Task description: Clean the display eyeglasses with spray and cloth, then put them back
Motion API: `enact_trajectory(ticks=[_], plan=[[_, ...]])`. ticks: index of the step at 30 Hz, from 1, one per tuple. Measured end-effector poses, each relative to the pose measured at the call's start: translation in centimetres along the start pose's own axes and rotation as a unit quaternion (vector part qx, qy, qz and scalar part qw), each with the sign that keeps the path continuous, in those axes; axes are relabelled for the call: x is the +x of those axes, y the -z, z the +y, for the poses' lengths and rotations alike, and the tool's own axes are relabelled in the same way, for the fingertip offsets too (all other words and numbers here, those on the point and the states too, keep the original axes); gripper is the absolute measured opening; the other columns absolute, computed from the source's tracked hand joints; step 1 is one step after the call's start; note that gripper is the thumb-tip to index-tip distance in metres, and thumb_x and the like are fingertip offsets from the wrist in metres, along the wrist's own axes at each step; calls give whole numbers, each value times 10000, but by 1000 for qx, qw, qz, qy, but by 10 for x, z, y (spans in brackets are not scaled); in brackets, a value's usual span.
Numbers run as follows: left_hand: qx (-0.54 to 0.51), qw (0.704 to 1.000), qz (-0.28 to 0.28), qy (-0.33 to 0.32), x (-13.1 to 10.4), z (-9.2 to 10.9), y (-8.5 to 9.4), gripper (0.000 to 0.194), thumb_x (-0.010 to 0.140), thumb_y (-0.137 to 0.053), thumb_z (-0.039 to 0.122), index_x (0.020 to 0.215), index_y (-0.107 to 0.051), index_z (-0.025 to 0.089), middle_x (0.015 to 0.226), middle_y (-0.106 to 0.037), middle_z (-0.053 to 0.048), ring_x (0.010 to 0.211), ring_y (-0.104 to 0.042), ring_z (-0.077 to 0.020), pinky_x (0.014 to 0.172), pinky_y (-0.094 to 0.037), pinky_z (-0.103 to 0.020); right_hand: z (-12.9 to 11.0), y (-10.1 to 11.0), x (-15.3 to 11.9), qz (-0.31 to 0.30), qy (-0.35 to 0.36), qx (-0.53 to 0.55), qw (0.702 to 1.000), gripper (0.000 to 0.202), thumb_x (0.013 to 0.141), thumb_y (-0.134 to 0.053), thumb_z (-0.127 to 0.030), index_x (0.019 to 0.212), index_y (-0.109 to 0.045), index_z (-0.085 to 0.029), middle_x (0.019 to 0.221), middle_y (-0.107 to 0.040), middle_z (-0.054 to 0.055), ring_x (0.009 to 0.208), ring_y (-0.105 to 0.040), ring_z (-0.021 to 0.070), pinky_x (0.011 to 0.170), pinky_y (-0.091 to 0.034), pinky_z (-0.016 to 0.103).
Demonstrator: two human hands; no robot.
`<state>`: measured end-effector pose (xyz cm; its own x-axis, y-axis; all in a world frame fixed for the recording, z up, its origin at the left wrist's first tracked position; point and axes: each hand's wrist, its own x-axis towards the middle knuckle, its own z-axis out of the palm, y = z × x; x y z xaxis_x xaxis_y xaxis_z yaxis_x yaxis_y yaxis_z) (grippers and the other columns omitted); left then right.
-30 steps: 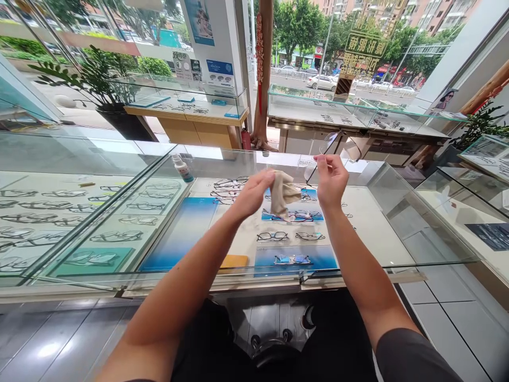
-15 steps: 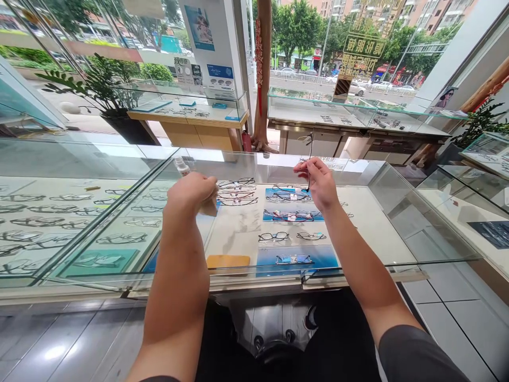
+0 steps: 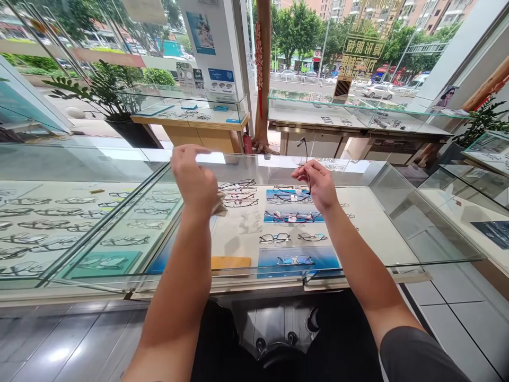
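My right hand (image 3: 321, 185) pinches a pair of thin dark-framed glasses (image 3: 306, 151) above the glass counter, with one temple arm standing upright. Its lenses are hard to make out against the bright background. My left hand (image 3: 194, 178) is raised over the counter, its back toward me, with the index finger bent out to the right. A beige cloth (image 3: 220, 207) shows from behind this hand near the wrist; the fingers around it are mostly hidden. Below, several glasses (image 3: 292, 217) lie in rows inside the display case.
The glass display counter (image 3: 234, 276) spans the view in front of me. Inside it lie an orange-yellow case (image 3: 230, 262) and a green tray (image 3: 105, 262). Farther back stand a wooden showcase (image 3: 199, 132), a potted plant (image 3: 119, 103) and a red extinguisher (image 3: 247, 143).
My left hand has turned upward and risen, with its index finger now showing. The small white bottle seen behind it before is now hidden. My right hand keeps the glasses, which have tilted slightly.
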<state>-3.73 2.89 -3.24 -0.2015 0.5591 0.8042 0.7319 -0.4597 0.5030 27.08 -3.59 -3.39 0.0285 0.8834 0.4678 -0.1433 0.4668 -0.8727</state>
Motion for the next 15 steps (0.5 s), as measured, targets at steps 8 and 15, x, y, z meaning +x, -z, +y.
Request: enact_trajectory(ticks=[8,15], plan=[[-138,983,-38,-117,-37,53,-25,366,806,-524,-43,937,-725,233,1105,-781,-68,1108,-743,-274,999,-576,-452,-2,8,1,-89,-34,-2,995,308,930,-779,-523,807,-720,-248,833,-774,17,873,-737,200,880,-554,377],[-189,968,-15,-162,-54,70,-32,346,928,-511,14,1055,-733,247,1097,-807,-57,1082,-763,-240,952,-625,-432,-5,9,0,-128,-48,-5,991,255,941,-772,-442,795,-755,-233,796,-771,11,833,-735,180,860,-547,351]])
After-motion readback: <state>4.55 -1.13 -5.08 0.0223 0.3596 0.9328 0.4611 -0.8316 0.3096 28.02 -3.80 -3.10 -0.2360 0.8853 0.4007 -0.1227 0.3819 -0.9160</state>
